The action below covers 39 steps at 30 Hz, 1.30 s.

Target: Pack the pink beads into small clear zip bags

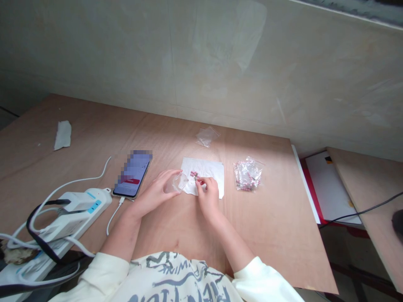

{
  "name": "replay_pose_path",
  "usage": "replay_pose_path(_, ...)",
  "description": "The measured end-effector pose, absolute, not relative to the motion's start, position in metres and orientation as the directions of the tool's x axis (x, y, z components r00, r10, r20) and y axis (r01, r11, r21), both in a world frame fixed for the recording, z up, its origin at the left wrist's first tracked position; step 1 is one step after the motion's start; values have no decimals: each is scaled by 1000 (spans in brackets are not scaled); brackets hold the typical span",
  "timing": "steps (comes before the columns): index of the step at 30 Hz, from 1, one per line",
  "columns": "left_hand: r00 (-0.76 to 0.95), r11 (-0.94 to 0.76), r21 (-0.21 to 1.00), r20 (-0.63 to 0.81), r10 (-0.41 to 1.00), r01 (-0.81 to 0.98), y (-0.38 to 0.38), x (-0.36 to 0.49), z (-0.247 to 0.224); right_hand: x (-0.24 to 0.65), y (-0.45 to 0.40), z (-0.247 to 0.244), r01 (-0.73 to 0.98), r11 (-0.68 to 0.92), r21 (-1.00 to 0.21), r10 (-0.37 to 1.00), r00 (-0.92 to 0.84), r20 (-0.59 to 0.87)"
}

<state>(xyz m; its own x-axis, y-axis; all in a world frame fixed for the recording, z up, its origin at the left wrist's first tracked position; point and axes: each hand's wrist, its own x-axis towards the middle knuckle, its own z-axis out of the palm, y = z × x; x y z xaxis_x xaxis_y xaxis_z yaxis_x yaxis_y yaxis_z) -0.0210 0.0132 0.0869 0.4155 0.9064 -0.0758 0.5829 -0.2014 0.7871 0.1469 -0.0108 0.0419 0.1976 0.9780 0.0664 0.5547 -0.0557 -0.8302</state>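
Nearest the camera, below the white paper sheet (pixel 215 171), a printed white shirt (pixel 185 285). At the sheet's left edge, left hand (pixel 157 187) curved in a wide C, holding a clear plastic bag (pixel 178 183), perhaps to keep it spread. Over the sheet, right hand (pixel 208 193), thumb and fingertips pinched on a pink-beaded piece (pixel 193 173), paper probably there against rolling. Right of the sheet, bagged pink beads (pixel 248 174), apparently grouped for tidiness; beyond it, flat clear bags (pixel 207 136).

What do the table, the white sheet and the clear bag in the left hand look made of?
Table: probably plywood, mostly matte, faint grain. White sheet: likely paper or tissue, dull, creased. Clear bag: apparently thin plastic, see-through with shiny glints.
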Motion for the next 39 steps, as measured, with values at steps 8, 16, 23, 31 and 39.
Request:
replay_pose_path(8, 374, -175, 776, -84, 923, 606, 23, -9, 66, 141, -3, 74, 435, 35, -900, 998, 32, 54)
replay_pose_path(16, 401, -207, 757, -80, 913, 620, 31, -9, 60, 151, -8, 25, 681, -64, -729, 994, 106, 12)
replay_pose_path(23, 414, -178, 754, -135, 900, 632, 29, -8, 65, 153, -6, 24, 669, -32, -743, 995, 90, 38)
replay_pose_path(31, 424, -152, 790, -146, 894, 594, 24, -13, 67, 136, -1, 70, 479, 21, -877, 996, 65, 60)
replay_pose_path(39, 420, -138, 826, -129, 898, 547, 23, -18, 78, 151, -8, 37, 646, -28, -763, 992, 113, 59)
